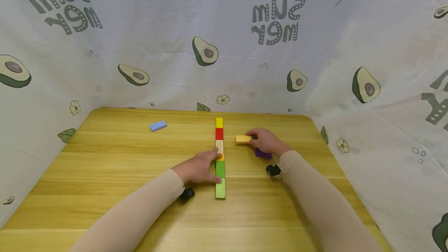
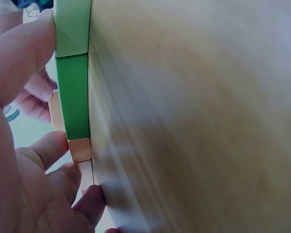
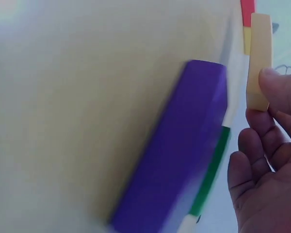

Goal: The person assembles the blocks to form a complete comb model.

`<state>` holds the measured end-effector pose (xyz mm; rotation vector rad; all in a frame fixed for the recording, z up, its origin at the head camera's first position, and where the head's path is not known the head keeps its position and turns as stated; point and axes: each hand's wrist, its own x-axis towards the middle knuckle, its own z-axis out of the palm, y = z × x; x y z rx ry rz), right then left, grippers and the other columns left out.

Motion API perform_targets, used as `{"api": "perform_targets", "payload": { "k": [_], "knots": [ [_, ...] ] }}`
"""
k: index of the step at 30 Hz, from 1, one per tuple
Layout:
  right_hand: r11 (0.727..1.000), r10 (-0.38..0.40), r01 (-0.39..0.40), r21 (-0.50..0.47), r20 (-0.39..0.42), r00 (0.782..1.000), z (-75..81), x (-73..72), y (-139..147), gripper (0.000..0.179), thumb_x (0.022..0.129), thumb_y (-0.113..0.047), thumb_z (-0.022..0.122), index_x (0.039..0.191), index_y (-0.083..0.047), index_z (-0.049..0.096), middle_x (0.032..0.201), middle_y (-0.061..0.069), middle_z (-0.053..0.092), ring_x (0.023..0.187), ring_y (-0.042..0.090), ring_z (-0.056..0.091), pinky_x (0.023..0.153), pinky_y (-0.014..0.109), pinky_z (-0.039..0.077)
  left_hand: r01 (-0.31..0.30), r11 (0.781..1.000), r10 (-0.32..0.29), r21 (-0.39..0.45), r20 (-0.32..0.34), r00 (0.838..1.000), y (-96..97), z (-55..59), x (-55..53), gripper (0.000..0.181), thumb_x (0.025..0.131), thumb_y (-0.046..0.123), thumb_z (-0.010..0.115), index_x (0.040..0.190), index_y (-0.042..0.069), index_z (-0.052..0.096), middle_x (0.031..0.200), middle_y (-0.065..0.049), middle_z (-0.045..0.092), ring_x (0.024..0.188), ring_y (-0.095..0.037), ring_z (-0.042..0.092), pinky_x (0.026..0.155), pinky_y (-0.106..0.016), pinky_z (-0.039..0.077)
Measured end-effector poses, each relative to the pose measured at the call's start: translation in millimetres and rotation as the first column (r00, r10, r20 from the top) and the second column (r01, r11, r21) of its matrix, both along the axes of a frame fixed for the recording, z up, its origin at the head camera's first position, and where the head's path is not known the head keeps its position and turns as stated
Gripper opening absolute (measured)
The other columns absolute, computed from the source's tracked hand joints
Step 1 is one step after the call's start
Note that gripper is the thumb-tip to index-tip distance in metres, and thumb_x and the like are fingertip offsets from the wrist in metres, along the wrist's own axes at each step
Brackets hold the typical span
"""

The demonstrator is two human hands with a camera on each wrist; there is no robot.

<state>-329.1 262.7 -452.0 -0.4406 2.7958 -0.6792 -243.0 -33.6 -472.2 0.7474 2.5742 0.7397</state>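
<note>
A straight row of blocks runs away from me in the head view: light green block (image 1: 220, 190), green block (image 1: 220, 169), orange block (image 1: 220, 157), plain wood block (image 1: 219, 146), red block (image 1: 219, 133) and yellow block (image 1: 219, 122). My left hand (image 1: 198, 167) rests along the row's left side, thumb touching the light green block and fingers by the orange and wood ones. Right of the row, my right hand (image 1: 267, 141) pinches a light orange block (image 1: 242, 139) by its end. Close below that hand lies a purple block (image 1: 263, 154), large in the right wrist view.
A light blue block (image 1: 158, 126) lies alone on the left back part of the wooden table (image 1: 105, 189). White cloth (image 1: 168, 22) printed with avocados hangs behind the table and along both sides.
</note>
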Motion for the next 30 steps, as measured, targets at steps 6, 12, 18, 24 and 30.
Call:
{"api": "perform_targets", "payload": {
  "k": [6,12,18,24,30],
  "knots": [
    [1.0,-0.031,0.031,-0.004,-0.001,1.0,8.7,-21.9,-17.9,0.041,0.107,-0.016,0.057,0.147,-0.003,0.059,0.152,0.022,0.057,0.143,0.042,0.051,0.121,0.057,0.04,0.004,1.0,-0.004,0.002,-0.002,1.0,-0.9,-0.6,-0.7,0.089,0.089,0.046,0.085,0.16,0.013,0.043,0.176,-0.007,0.021,0.161,-0.035,0.027,0.131,-0.05,0.027],
    [0.999,-0.034,0.034,-0.011,0.002,0.999,12.1,-47.6,-31.1,0.045,0.11,-0.013,0.053,0.153,0.0,0.052,0.157,0.022,0.052,0.149,0.042,0.045,0.122,0.056,0.04,0.002,1.0,-0.002,0.002,0.003,1.0,-1.3,-1.2,-1.2,0.09,0.089,0.047,0.084,0.161,0.014,0.042,0.177,-0.007,0.021,0.161,-0.035,0.027,0.131,-0.049,0.027],
    [0.997,-0.068,0.068,0.025,0.001,0.998,4.9,-68.8,-39.9,0.044,0.11,-0.013,0.053,0.153,-0.002,0.053,0.155,0.021,0.054,0.145,0.04,0.05,0.12,0.054,0.044,0.01,1.0,-0.01,-0.006,-0.001,1.0,-0.1,-1.0,-1.5,0.09,0.089,0.048,0.084,0.161,0.014,0.042,0.176,-0.008,0.022,0.16,-0.035,0.028,0.13,-0.049,0.028],
    [0.995,-0.081,0.082,0.05,-0.021,0.997,-2.7,-79.0,-48.0,0.043,0.109,-0.01,0.055,0.151,-0.001,0.055,0.153,0.021,0.056,0.144,0.039,0.051,0.121,0.053,0.042,0.008,1.0,-0.008,-0.007,-0.001,1.0,1.4,-0.9,-2.0,0.09,0.088,0.049,0.084,0.161,0.015,0.043,0.176,-0.008,0.022,0.16,-0.035,0.028,0.13,-0.049,0.029],
    [0.994,-0.105,0.105,0.042,-0.018,0.994,-5.5,-83.0,-55.4,0.043,0.109,-0.01,0.055,0.151,-0.001,0.055,0.155,0.021,0.055,0.146,0.038,0.049,0.123,0.051,0.04,-0.004,1.0,0.004,-0.012,-0.001,1.0,0.8,-1.7,-2.4,0.09,0.088,0.049,0.084,0.161,0.016,0.043,0.177,-0.007,0.022,0.161,-0.034,0.028,0.13,-0.049,0.029]
  ]
}}
